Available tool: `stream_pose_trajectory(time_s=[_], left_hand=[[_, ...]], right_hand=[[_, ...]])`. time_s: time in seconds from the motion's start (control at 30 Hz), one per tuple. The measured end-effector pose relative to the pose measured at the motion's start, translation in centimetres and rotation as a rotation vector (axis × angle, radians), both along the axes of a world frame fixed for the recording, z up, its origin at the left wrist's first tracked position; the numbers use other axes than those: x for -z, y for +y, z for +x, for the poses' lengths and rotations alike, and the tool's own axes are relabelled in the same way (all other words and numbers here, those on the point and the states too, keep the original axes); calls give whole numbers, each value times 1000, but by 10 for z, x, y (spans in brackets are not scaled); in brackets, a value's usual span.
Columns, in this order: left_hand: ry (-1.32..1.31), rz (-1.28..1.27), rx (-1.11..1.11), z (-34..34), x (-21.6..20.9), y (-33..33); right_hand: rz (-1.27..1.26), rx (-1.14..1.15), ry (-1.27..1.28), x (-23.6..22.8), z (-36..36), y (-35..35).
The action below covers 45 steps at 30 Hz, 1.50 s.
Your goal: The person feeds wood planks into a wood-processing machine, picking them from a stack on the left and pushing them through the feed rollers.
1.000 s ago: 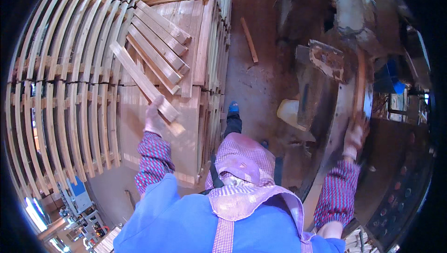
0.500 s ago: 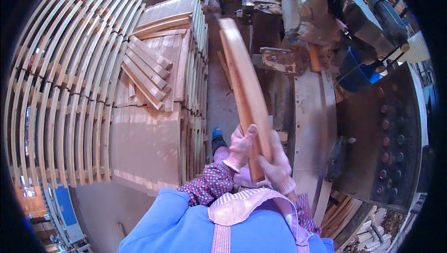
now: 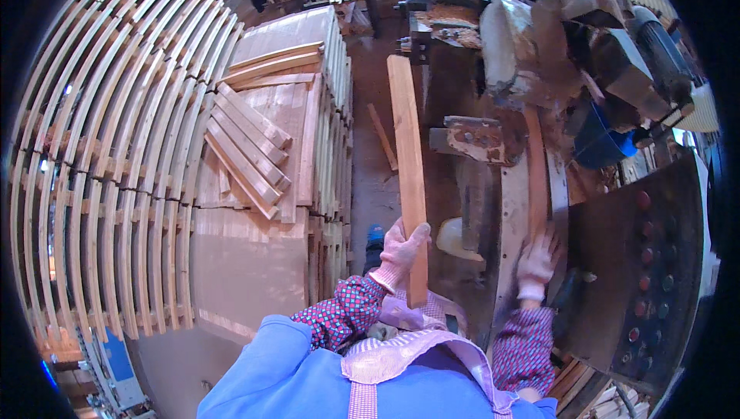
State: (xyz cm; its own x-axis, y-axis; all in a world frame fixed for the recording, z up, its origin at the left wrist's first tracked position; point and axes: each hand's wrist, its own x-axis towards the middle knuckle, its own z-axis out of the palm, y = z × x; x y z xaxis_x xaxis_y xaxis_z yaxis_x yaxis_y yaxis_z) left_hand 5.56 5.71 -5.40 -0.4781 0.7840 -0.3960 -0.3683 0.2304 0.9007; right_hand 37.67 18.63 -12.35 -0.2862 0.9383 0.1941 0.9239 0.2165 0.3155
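Note:
A long, square-edged wooden strip stands out ahead of me, gripped near its lower end by my left hand in a pale pink work glove. The thumb lies across its face. Over on the machine's metal bed, a second wooden strip lies lengthwise, its far end running under the machine head. My right hand, gloved too, rests flat at that strip's near end with fingers stretched forward, slightly blurred.
Stacked boards stand at left with loose wooden strips on top, beside a tall slatted wood stack. At right are a control panel with several buttons and a blue bucket. A stray strip lies on the floor.
My right hand has left the wood held in front of me and moved right onto the machine bed. A strip now lies under it there. My left hand keeps one strip, now more upright.

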Motion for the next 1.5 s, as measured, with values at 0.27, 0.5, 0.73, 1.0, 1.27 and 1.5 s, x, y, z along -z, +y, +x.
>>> stream_pose_trajectory(time_s=[0.27, 0.5, 0.73, 1.0, 1.27, 1.5], left_hand=[[42, 252, -135, -9, 33, 39], [648, 228, 607, -37, 20, 4], [889, -647, -734, -373, 154, -64], [123, -505, -625, -496, 191, -122], [-422, -42, -509, -429, 116, -180], [-150, -41, -540, -285, 77, -150]], right_hand=[[-805, -33, 928, -64, -107, 38], [-816, -176, 1302, -96, -138, -125], [-493, 302, 894, -34, 29, -273], [-297, 23, 419, -30, 17, -145], [-270, 228, 516, -10, 48, -173], [-10, -15, 159, -5, -50, 94]])
